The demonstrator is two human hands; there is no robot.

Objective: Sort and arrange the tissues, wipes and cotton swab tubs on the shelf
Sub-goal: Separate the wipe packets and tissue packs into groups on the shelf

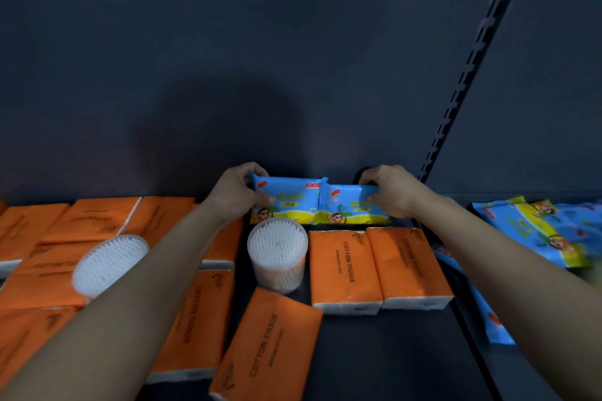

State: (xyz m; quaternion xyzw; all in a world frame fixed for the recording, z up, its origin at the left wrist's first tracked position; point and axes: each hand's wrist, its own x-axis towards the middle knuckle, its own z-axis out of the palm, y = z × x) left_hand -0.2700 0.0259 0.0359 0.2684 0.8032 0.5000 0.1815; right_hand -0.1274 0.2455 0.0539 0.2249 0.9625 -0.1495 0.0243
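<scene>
Two blue wipes packs with cartoon prints stand on edge, touching end to end: our left fingers (265, 198) grip the outer end of the left wipes pack (286, 200), and our right fingers (374, 197) grip the outer end of the right wipes pack (353, 207). Just nearer than our left fingers, a clear cotton swab tub (277, 255) stands upright. Nearer than our right fingers lie two orange tissue packs (345, 270), flat and side by side. A third tissue pack (267, 345) lies askew, nearer still. Left of our left fingers, orange packs (97, 221) lie overlapping under a tilted second tub (107, 264). Right of our right fingers lies a heap of loose wipes packs (537, 231).
</scene>
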